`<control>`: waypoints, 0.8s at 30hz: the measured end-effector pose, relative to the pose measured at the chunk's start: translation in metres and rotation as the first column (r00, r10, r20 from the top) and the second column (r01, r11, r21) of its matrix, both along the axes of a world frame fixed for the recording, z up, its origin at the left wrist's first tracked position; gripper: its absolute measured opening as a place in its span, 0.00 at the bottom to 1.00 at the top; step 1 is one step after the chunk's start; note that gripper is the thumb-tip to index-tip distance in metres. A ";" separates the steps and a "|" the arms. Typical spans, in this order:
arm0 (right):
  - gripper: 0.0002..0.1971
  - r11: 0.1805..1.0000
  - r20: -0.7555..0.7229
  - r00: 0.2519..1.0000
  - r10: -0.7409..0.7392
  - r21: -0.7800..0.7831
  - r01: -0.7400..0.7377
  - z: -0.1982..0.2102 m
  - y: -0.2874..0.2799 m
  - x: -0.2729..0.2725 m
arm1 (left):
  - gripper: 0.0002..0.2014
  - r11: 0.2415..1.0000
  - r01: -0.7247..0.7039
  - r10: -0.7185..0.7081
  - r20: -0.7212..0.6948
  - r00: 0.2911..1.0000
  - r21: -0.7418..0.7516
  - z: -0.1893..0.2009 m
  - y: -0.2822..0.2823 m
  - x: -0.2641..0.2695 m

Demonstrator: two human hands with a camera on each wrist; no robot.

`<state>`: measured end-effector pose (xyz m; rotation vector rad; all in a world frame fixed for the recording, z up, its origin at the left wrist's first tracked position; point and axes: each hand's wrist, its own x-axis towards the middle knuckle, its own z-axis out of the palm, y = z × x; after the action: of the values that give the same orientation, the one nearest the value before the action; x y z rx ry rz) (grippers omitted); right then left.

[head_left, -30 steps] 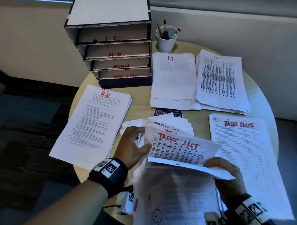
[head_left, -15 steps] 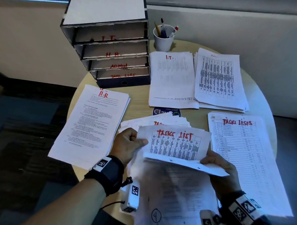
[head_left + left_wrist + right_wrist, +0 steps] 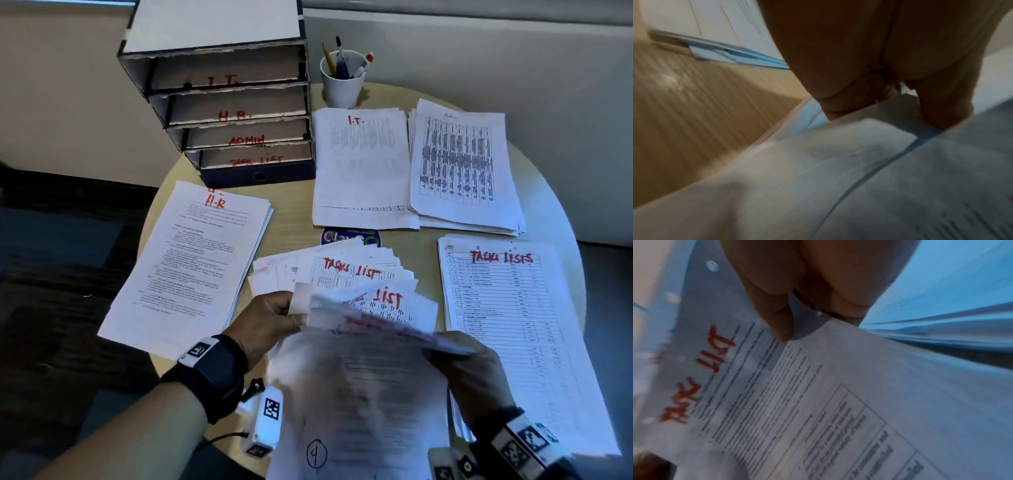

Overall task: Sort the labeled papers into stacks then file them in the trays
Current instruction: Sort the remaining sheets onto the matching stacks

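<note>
A fanned pile of loose papers [image 3: 329, 270] lies at the table's near middle, its upper sheets marked "TASK LIST" in red. My left hand [image 3: 291, 317] pinches the left edge of the pile's near sheets [image 3: 838, 154]. My right hand [image 3: 445, 347] grips the right edge of a sheet [image 3: 383, 325] curled up towards me, blurred. In the right wrist view the thumb [image 3: 781, 324] presses on a "TASK LIST" sheet [image 3: 818, 402]. Sorted stacks lie around: H.R. [image 3: 191, 267], I.T. [image 3: 359, 168], Admin [image 3: 462, 164] and TASKS LISTS [image 3: 513, 325]. The tray unit [image 3: 219, 102] stands at the back left.
The trays read I.T., H.R., ADMIN and TASK LIST from top to bottom. A white cup of pens [image 3: 342, 80] stands right of the trays. A round blue sticker [image 3: 349, 236] shows on the round wooden table [image 3: 298, 212]. Dark floor lies to the left.
The top Tasks List sheet has been lifted and curled back towards me. Another sheet marked LIST now shows beneath it. Both hands have stayed at the pile's edges.
</note>
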<state>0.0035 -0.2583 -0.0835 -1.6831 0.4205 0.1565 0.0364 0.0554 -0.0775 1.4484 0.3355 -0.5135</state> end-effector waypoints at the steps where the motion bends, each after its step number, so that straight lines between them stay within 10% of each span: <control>1: 0.10 1.000 0.013 1.000 0.000 -0.022 0.001 0.000 0.000 0.000 | 0.12 1.000 0.003 -0.003 -0.012 1.000 -0.005 0.000 0.000 -0.001; 7: 0.09 0.997 0.035 0.997 0.071 0.016 -0.071 0.004 -0.020 -0.012 | 0.11 0.976 -0.217 0.219 -0.059 0.974 0.034 -0.007 0.013 -0.001; 13: 0.17 0.961 -0.078 0.969 0.234 0.169 -0.218 -0.001 -0.022 -0.014 | 0.11 0.989 0.150 -0.150 -0.008 0.989 -0.014 0.015 0.002 -0.008; 19: 0.10 0.974 -0.018 0.974 0.224 0.032 -0.224 -0.002 -0.016 -0.010 | 0.20 0.979 0.122 -0.143 -0.122 0.982 -0.163 0.013 -0.005 0.013; 22: 0.08 0.985 -0.041 0.985 0.165 0.065 -0.162 -0.001 -0.020 -0.014 | 0.11 0.976 -0.085 0.104 -0.086 0.991 0.200 -0.002 -0.005 0.035; 24: 0.12 0.971 -0.042 0.973 0.228 0.085 -0.224 -0.002 -0.021 -0.017 | 0.14 0.794 0.032 -0.053 0.016 0.998 0.607 -0.011 -0.010 0.044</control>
<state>-0.0138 -0.2793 -0.0856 -1.6482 0.2561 0.3807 0.0808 0.0458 -0.0886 2.0959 0.4701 -0.4332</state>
